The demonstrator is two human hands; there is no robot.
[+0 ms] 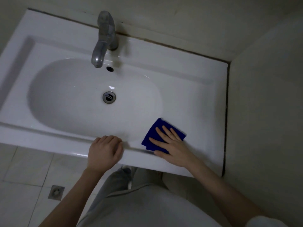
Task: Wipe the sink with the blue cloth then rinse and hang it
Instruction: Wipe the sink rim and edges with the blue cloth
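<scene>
A white ceramic sink (188, 89) with an oval basin fills the upper view. A folded blue cloth (155, 131) lies flat on the sink's front right ledge. My right hand (172, 145) presses on the cloth with fingers straight and spread, covering its near half. My left hand (105, 150) rests on the sink's front rim near the middle, its fingers curled over the edge, with nothing else in it.
A metal tap (105, 38) stands at the back, its spout over the basin; the drain (109, 97) sits mid-basin. A wall (262, 95) closes off the sink's right side. Tiled floor with a floor drain (56, 192) lies at lower left.
</scene>
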